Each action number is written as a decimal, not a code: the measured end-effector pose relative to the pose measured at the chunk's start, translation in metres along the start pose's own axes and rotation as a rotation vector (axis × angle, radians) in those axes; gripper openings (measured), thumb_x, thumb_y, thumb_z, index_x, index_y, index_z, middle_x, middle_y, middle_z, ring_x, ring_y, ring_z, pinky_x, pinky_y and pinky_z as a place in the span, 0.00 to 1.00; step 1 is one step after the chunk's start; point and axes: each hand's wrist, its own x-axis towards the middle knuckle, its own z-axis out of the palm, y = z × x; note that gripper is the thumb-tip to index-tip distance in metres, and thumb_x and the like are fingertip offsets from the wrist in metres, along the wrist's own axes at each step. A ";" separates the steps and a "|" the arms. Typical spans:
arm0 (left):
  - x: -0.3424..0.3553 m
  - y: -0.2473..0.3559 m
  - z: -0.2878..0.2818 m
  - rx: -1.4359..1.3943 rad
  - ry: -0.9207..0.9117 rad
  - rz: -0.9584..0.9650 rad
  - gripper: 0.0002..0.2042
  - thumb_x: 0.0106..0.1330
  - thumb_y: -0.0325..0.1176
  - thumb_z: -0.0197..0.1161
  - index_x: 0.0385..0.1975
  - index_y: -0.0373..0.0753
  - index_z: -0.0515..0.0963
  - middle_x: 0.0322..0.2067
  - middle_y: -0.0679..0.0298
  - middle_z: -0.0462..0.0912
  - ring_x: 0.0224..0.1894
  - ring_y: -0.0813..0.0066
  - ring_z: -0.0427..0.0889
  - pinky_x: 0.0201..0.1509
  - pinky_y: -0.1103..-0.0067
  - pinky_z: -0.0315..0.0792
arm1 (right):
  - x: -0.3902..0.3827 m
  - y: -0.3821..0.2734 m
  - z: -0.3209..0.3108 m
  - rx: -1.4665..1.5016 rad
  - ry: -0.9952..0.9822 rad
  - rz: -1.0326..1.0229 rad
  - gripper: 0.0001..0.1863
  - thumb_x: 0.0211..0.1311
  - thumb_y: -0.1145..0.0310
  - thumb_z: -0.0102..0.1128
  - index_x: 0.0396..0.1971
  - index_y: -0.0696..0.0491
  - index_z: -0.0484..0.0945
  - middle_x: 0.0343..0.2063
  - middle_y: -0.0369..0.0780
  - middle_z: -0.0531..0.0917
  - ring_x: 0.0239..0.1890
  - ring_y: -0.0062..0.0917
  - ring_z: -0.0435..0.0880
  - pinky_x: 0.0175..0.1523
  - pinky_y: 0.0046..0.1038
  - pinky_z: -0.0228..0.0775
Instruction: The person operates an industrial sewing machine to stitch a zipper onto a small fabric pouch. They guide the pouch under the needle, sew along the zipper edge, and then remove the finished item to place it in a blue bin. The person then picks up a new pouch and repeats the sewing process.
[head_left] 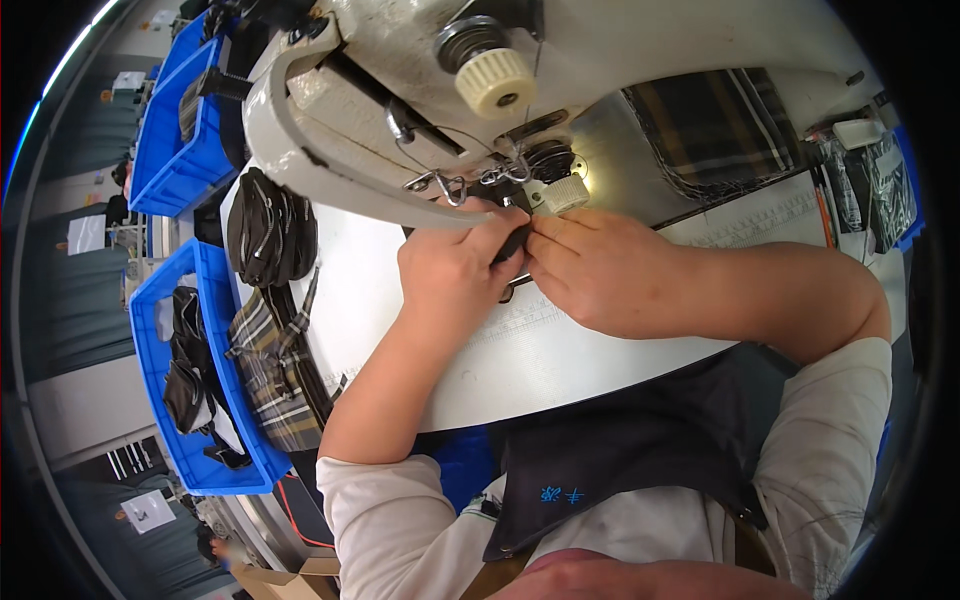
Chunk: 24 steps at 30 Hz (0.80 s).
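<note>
Head view: nearest, at the lower edge, a dark apron [630, 430] covers the person's front, over a pale short-sleeved shirt [385, 510]. Beyond it lies the curved edge of a white counter [480, 380], with a printed measuring scale [525, 322] running across its surface. Both hands meet over the counter, close under the sewing machine [350, 110]. A small dark piece [511, 244] sits between them; its exact shape is mostly hidden. The left hand [448, 268] has its grip closed on that piece, thumb and fingers together. The right hand [595, 268] brings bunched fingertips against its other side; whether that grip is pinching the piece, I cannot tell. Just past the fingertips is a small cream knob [567, 193], beside a glowing light, and a larger cream knob [497, 84] stands higher on the machine. To the left, dark zipped pouches [268, 230] are heaped near plaid fabric [278, 375]. A blue bin [268, 468] holding dark pieces stands beside these. Farther right lies folded dark plaid cloth [715, 130]; farther left is another blue bin [180, 182].
</note>
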 end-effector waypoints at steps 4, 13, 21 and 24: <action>-0.002 0.004 0.001 -0.023 0.048 0.054 0.14 0.48 0.26 0.77 0.37 0.41 0.88 0.38 0.66 0.88 0.40 0.64 0.85 0.41 0.74 0.81 | -0.002 -0.003 0.000 -0.025 -0.005 0.001 0.15 0.53 0.71 0.64 0.37 0.65 0.84 0.40 0.49 0.86 0.48 0.41 0.85 0.54 0.38 0.78; -0.005 0.005 -0.004 0.030 0.011 0.158 0.16 0.49 0.25 0.76 0.41 0.39 0.87 0.45 0.67 0.89 0.45 0.66 0.86 0.46 0.74 0.82 | -0.001 -0.007 -0.012 -0.079 -0.039 -0.023 0.14 0.57 0.71 0.64 0.40 0.64 0.85 0.40 0.45 0.87 0.43 0.32 0.82 0.44 0.32 0.72; 0.000 -0.001 -0.012 0.068 -0.072 0.203 0.16 0.48 0.27 0.77 0.40 0.41 0.87 0.46 0.70 0.89 0.46 0.69 0.86 0.41 0.74 0.79 | -0.001 -0.007 -0.009 -0.089 0.009 -0.017 0.15 0.57 0.71 0.64 0.42 0.63 0.86 0.39 0.40 0.86 0.37 0.26 0.77 0.40 0.29 0.66; -0.003 -0.004 -0.012 0.029 -0.095 0.180 0.16 0.49 0.27 0.76 0.40 0.42 0.87 0.47 0.71 0.90 0.47 0.69 0.86 0.41 0.74 0.78 | 0.001 -0.007 -0.015 -0.117 -0.060 -0.023 0.15 0.57 0.72 0.64 0.42 0.62 0.87 0.39 0.40 0.86 0.38 0.27 0.77 0.40 0.29 0.66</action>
